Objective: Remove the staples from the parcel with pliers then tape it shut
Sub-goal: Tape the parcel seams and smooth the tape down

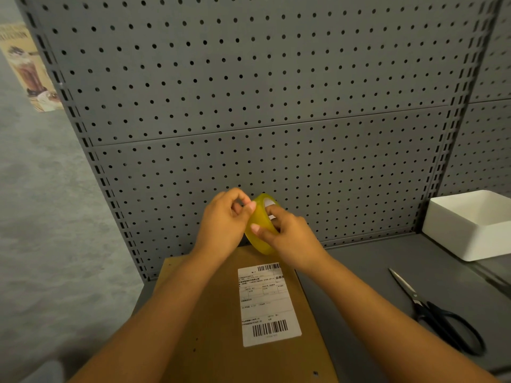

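From the head camera, your right hand (290, 236) grips the yellow tape roll (261, 225) above the far end of the brown parcel (210, 313), while your left hand (224, 219) pinches at its rim. Scissors (439, 316) lie to the right.

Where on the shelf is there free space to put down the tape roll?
Bare shelf lies between the parcel and the scissors, in front of the white box. The parcel fills the left side; the far right is crowded.
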Action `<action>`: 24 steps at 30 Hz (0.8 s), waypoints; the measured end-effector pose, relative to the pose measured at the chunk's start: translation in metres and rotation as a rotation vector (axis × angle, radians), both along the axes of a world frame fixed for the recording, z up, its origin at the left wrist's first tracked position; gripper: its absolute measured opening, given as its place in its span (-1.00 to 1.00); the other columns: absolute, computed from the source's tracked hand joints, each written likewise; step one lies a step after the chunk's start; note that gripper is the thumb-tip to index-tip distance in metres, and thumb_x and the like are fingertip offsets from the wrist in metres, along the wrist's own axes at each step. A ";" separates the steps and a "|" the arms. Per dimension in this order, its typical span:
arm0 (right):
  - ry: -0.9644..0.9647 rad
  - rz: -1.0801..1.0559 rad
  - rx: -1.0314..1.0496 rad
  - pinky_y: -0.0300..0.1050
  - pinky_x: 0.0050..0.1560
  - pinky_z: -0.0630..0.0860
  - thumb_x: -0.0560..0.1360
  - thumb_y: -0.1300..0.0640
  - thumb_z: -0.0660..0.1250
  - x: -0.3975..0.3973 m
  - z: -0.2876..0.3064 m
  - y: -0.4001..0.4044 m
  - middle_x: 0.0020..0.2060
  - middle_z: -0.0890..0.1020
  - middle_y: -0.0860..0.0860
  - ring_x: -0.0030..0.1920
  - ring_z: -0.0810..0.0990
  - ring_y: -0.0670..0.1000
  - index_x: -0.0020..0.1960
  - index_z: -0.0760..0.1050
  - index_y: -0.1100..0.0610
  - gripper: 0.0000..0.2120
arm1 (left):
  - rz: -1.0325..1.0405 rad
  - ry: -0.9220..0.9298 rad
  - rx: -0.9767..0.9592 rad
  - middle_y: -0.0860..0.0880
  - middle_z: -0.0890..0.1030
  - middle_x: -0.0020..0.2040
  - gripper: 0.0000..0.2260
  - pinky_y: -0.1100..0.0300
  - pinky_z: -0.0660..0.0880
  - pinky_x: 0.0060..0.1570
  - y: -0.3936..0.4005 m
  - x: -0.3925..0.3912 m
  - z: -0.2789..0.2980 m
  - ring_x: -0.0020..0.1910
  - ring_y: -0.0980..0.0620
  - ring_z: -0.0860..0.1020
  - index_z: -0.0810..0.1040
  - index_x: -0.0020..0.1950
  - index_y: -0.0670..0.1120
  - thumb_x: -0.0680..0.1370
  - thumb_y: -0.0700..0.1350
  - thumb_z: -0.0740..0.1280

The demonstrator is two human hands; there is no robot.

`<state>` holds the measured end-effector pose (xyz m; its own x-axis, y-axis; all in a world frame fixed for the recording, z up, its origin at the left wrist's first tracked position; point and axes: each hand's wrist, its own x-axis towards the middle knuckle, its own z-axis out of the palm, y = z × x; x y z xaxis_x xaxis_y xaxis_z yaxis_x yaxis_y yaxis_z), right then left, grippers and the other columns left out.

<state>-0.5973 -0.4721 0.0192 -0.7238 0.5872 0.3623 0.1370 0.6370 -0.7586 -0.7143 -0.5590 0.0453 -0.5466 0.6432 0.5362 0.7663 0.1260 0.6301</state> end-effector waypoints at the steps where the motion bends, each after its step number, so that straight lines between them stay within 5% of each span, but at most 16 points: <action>1: 0.000 -0.001 0.008 -0.29 -0.26 0.39 0.52 -0.09 0.31 0.001 0.000 0.001 0.05 0.64 0.06 -0.10 0.58 0.00 0.23 0.43 0.05 -0.65 | 0.001 0.014 0.005 -0.02 0.51 -0.15 -0.92 0.35 0.33 -0.27 0.002 0.001 0.000 -0.24 0.14 0.43 0.50 -0.15 0.02 0.55 -0.06 0.32; 4: -0.018 -0.005 0.049 -0.26 -0.21 0.45 0.53 -0.09 0.31 0.004 0.001 0.004 0.06 0.62 0.05 -0.07 0.58 0.00 0.29 0.41 0.02 -0.62 | 0.010 0.055 -0.016 0.02 0.41 -0.07 -0.90 0.29 0.40 -0.14 0.006 0.002 0.002 -0.10 0.09 0.44 0.46 -0.16 0.04 0.56 -0.11 0.31; 9: -0.084 -0.128 0.155 0.01 -0.09 0.58 0.51 -0.15 0.29 0.007 0.004 0.007 -0.05 0.63 0.03 -0.10 0.60 0.07 0.27 0.44 -0.01 -0.61 | -0.067 0.053 -0.086 0.03 0.44 -0.20 -0.88 0.35 0.31 -0.30 0.007 0.008 0.006 -0.25 0.11 0.39 0.42 -0.14 -0.11 0.59 -0.24 0.20; 14: -0.080 -0.196 0.081 -0.11 -0.25 0.47 0.49 -0.17 0.32 0.012 0.009 0.021 -0.25 0.58 0.00 -0.21 0.57 0.05 -0.09 0.50 -0.02 -0.78 | -0.155 -0.029 -0.049 -0.01 0.45 -0.21 -0.87 0.41 0.32 -0.30 0.007 0.020 0.002 -0.26 0.14 0.38 0.42 -0.15 -0.10 0.59 -0.23 0.21; 20: -0.111 -0.228 0.120 -0.09 -0.22 0.53 0.44 -0.27 0.33 0.015 0.012 0.032 -0.23 0.60 0.02 -0.21 0.58 0.02 0.05 0.57 0.04 -0.60 | -0.174 -0.155 0.024 0.05 0.45 -0.24 -0.80 0.35 0.36 -0.24 0.009 0.030 0.005 -0.25 0.13 0.40 0.39 -0.19 -0.05 0.59 -0.28 0.19; 24: -0.084 -0.156 0.044 -0.19 -0.38 0.39 0.43 -0.25 0.34 0.028 0.014 0.043 -0.33 0.55 0.00 -0.31 0.51 -0.05 -0.08 0.55 0.10 -0.60 | -0.170 -0.219 0.050 0.01 0.50 -0.22 -0.90 0.31 0.40 -0.20 0.014 0.037 0.015 -0.23 0.11 0.45 0.46 -0.12 -0.11 0.60 -0.18 0.23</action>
